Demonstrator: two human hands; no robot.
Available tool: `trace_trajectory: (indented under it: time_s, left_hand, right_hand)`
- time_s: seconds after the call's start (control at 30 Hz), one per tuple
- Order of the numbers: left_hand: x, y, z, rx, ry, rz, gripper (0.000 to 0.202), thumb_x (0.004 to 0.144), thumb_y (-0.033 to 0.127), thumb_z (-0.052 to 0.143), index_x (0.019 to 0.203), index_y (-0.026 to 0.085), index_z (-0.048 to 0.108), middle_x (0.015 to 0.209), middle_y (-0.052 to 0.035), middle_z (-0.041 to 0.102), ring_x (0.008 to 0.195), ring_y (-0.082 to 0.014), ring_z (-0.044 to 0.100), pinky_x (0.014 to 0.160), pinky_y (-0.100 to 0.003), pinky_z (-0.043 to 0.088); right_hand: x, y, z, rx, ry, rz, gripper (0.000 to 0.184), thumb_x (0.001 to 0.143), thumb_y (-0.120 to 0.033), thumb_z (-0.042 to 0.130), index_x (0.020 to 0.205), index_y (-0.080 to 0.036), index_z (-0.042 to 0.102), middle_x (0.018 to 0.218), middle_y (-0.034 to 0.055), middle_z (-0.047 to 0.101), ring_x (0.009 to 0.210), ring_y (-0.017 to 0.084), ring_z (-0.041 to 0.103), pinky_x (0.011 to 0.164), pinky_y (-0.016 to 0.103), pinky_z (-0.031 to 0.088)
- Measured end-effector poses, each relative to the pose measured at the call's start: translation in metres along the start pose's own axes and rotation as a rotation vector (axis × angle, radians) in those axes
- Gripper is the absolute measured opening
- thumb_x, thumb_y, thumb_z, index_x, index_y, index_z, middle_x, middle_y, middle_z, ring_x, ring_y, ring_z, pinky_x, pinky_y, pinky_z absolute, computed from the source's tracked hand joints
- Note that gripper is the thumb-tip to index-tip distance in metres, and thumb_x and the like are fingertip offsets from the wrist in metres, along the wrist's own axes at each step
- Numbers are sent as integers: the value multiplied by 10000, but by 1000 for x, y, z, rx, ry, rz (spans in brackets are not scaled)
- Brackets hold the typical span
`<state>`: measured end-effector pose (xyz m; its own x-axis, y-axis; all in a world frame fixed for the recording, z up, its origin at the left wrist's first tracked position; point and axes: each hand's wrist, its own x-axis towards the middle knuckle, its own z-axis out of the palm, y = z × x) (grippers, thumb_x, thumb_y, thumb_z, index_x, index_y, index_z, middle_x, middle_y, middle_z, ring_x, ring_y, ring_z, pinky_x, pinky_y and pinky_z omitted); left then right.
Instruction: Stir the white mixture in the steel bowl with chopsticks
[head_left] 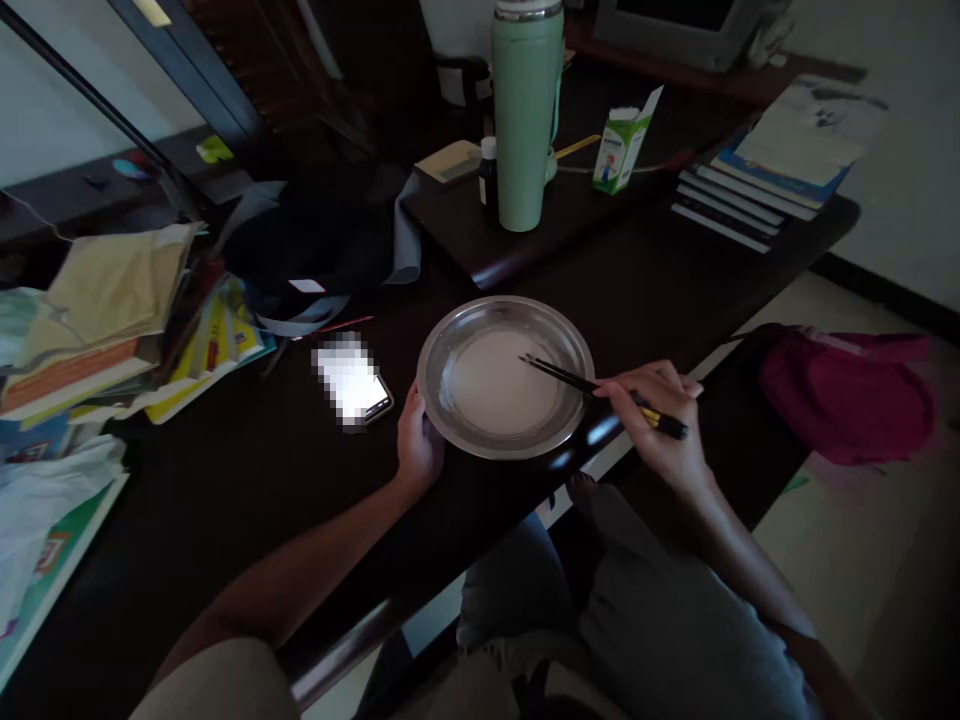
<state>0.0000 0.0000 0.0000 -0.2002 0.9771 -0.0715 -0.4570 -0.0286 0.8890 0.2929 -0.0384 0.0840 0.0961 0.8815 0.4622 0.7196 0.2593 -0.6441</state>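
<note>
Right of the metal bowl [504, 450], the right hand [664, 425] pinches dark chopsticks [561, 374], slanting inward over its pale contents [495, 385], while the left hand [420, 440] holds its left side.

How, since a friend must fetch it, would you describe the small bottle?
Look past the shallow metal bowl to the tall green flask. Just left of it in the picture stands the small bottle; unlike the flask and the carton, it has a dark body and white cap.
</note>
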Motion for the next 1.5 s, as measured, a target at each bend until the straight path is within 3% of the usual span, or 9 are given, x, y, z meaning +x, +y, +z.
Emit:
trace_trajectory:
  time_s: [0.17,0.3,0.47,0.63,0.77,1.03,1.23,1.37,1.5]
  left_hand:
    - [0,-2,0,20,-1,16,391,952,549,737,1204,258,809,1258,-84,822,1270,-317,745,1126,-489,584]
    - [0,-4,-1,0,9,10,451,945,552,754,1284,257,786,1300,-86,814,1299,-319,735,1154,-483,568]
    - [0,-6,-2,-9,22,7,477,942,550,758,1326,267,773,1327,-77,813,1293,-312,742,1151,-467,572]
    - [0,-4,-1,-19,24,2,476,921,552,781,1298,262,788,1289,-75,822,1248,-306,757,1133,-463,581]
    - [0,-3,-1,-25,23,2,465,911,543,796,1283,263,793,1290,-71,821,1260,-310,749,1140,-470,575]
    - [1,-5,-5,-11,2,2,434,954,532,749,1299,270,778,1294,-83,815,1298,-322,735,1159,-503,560]
    - [0,-6,-4,-9,21,12,470,920,552,779,1290,262,784,1297,-85,815,1296,-322,736,1148,-487,570]
    - [1,-6,-3,-10,34,3,482,901,567,795,1278,266,794,1303,-82,818,1277,-320,747,1139,-480,580]
    - [2,-9,-5,-4,37,0,487,909,563,787,1297,269,782,1300,-78,817,1300,-326,738,1154,-491,572]
  right_hand:
    - [-3,-9,-32,71,-38,73,335,1044,-424,658,759,-322,802,810,4,810,807,244,710,837,476,429]
    - [-5,-10,-38,152,-154,89,344,1047,-464,662,772,-325,815,827,11,824,809,241,723,831,478,456]
    - [-7,-8,-14,270,-258,42,342,1063,-471,654,807,-331,833,832,12,837,837,244,718,816,457,470]
    - [-5,-4,23,230,-224,-42,361,1088,-498,607,866,-323,832,922,3,871,886,248,712,881,478,425]
    - [-1,1,32,152,-175,-38,349,1088,-488,594,890,-324,830,967,1,878,930,259,713,911,494,391]
    - [1,4,-12,7,-5,69,314,1054,-432,653,812,-312,813,866,6,824,907,261,714,964,516,402]
    - [-2,-2,-44,117,-99,90,305,1038,-426,690,776,-329,815,839,7,817,834,252,740,826,472,469]
    - [-3,-7,-43,180,-197,81,315,1038,-453,697,776,-329,822,841,10,822,817,244,735,798,463,481]
    - [-2,-6,-20,257,-286,35,329,1054,-492,671,814,-337,833,849,2,841,847,244,731,819,464,488]
